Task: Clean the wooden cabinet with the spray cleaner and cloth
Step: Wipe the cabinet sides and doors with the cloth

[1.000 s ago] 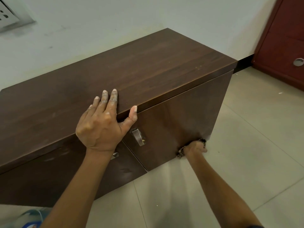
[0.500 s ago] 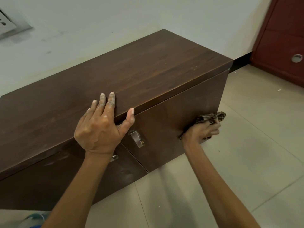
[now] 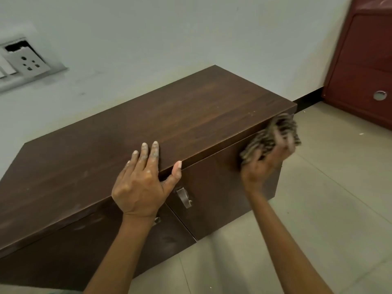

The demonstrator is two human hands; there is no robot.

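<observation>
Lighting even, soft and moderately bright; source not identifiable. Faint shadows under the forearms on the floor (image 3: pixel 318 209). Right hand (image 3: pixel 263 166) and cloth (image 3: pixel 273 134) motion-blurred. Wide-angle bending at frame edges. No glare.

The right hand (image 3: pixel 265 164) and the patterned cloth (image 3: pixel 273 136) it grips are smeared by motion blur, so the fingers and the cloth's pattern cannot be made out; the cloth covers the cabinet's (image 3: pixel 148 128) upper right front corner; the left hand (image 3: pixel 140 187) hides part of the front top edge and most of 1 of the 2 door handles (image 3: pixel 157 220); the cabinet's left end, the wall socket plate (image 3: pixel 21 62) and the red cabinet (image 3: pixel 364 66) are cut off by the frame edges.
</observation>
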